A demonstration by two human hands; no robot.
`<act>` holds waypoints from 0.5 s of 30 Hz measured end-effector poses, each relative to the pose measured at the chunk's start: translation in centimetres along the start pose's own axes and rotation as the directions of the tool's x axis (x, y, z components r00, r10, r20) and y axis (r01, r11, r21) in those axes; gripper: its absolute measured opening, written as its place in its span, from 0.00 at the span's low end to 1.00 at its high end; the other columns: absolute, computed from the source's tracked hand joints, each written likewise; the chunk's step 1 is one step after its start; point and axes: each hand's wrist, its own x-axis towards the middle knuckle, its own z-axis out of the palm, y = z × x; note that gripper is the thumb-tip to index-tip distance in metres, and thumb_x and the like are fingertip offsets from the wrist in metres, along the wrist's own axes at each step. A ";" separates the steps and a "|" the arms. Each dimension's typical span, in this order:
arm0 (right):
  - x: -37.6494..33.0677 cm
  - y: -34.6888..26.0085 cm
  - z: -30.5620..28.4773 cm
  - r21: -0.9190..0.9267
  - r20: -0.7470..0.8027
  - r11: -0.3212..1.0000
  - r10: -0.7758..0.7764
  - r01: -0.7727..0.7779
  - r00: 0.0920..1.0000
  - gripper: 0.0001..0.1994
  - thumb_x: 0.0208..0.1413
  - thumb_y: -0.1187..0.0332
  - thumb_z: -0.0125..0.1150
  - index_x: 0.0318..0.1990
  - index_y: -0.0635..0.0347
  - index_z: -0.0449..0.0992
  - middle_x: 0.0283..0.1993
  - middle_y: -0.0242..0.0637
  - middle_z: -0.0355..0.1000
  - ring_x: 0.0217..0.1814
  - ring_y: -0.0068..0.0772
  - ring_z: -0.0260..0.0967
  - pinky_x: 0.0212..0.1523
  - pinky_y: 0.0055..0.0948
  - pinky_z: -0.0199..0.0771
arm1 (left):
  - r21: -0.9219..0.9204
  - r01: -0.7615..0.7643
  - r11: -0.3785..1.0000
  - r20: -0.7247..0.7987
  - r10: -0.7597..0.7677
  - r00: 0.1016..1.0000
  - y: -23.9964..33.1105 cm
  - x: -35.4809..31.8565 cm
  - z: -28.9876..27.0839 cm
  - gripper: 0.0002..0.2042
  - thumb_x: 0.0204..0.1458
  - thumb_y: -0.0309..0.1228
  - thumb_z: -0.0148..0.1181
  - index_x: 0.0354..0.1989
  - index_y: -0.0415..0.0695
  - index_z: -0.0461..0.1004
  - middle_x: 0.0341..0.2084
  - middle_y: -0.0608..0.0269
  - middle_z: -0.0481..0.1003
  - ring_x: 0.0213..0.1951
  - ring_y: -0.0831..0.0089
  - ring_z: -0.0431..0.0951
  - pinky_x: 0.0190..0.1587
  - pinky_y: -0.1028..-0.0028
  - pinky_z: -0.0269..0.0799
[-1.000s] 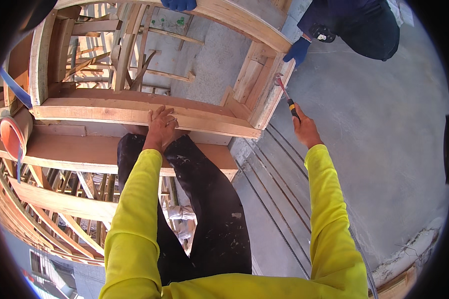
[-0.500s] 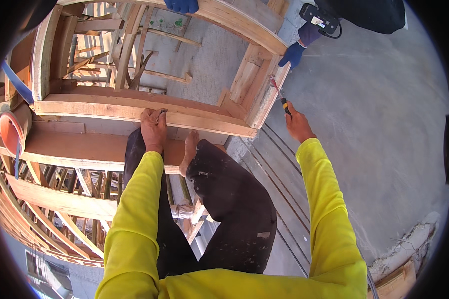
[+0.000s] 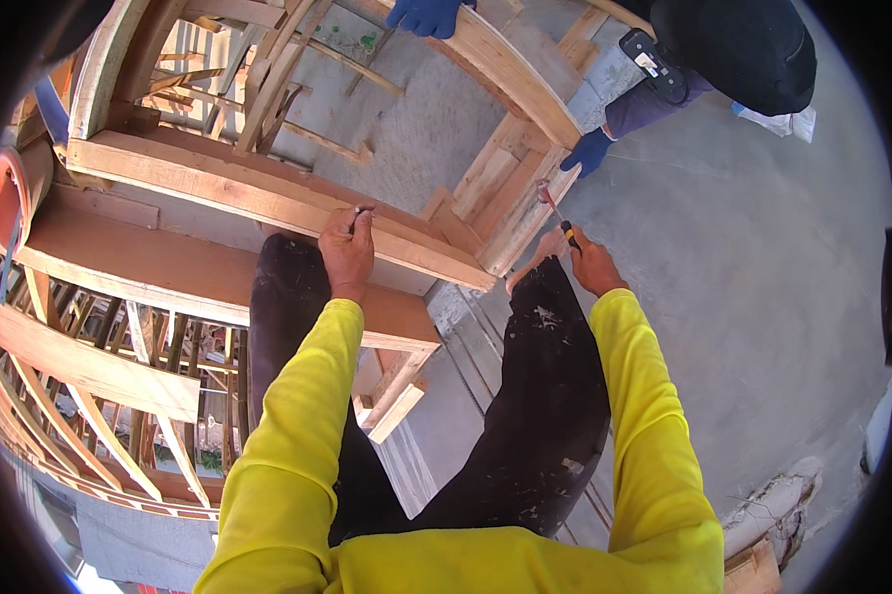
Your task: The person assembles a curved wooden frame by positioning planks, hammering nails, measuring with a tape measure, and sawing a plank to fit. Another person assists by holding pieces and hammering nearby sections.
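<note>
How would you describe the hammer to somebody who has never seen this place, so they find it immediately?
Start at the large wooden frame and go to its right side. There, the person's right hand holds the hammer, head near the wood. Its red shank and yellow-and-black grip stand out from the pale timber.
</note>
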 end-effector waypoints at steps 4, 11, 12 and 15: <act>0.8 -0.3 0.0 -0.055 0.028 0.998 0.040 -0.038 0.999 0.27 0.65 0.64 0.54 0.71 0.51 0.58 0.44 0.62 0.77 0.47 0.70 0.74 0.49 0.60 0.73 | -0.319 0.160 0.934 -0.030 -0.179 0.983 0.2 -1.1 3.8 0.06 0.56 0.21 0.61 0.38 0.39 0.83 0.31 0.58 0.80 0.35 0.68 0.80 0.42 0.71 0.75; -0.3 2.4 1.8 -0.037 -0.019 0.997 -0.065 0.064 0.998 0.28 0.65 0.65 0.55 0.71 0.53 0.58 0.39 0.63 0.77 0.43 0.70 0.74 0.46 0.60 0.73 | -0.257 0.176 0.950 0.007 -0.180 0.984 0.1 -1.4 8.8 0.06 0.56 0.21 0.61 0.39 0.39 0.84 0.32 0.60 0.79 0.37 0.72 0.79 0.43 0.74 0.74; -0.2 2.6 1.6 -0.012 -0.041 0.989 -0.146 0.145 0.988 0.28 0.65 0.65 0.55 0.71 0.53 0.58 0.38 0.63 0.77 0.42 0.70 0.75 0.45 0.60 0.74 | -0.280 0.201 0.939 0.015 -0.205 0.979 0.2 -1.3 9.6 0.07 0.57 0.21 0.61 0.39 0.39 0.84 0.32 0.61 0.78 0.38 0.73 0.79 0.44 0.74 0.75; 2.7 0.3 1.1 -0.082 0.048 0.983 -0.160 0.164 0.986 0.28 0.65 0.66 0.54 0.72 0.54 0.56 0.39 0.63 0.77 0.43 0.69 0.75 0.45 0.59 0.74 | -0.322 0.217 0.921 -0.004 -0.230 0.973 0.6 -0.8 12.0 0.07 0.57 0.20 0.60 0.40 0.39 0.84 0.33 0.61 0.78 0.39 0.75 0.79 0.44 0.75 0.75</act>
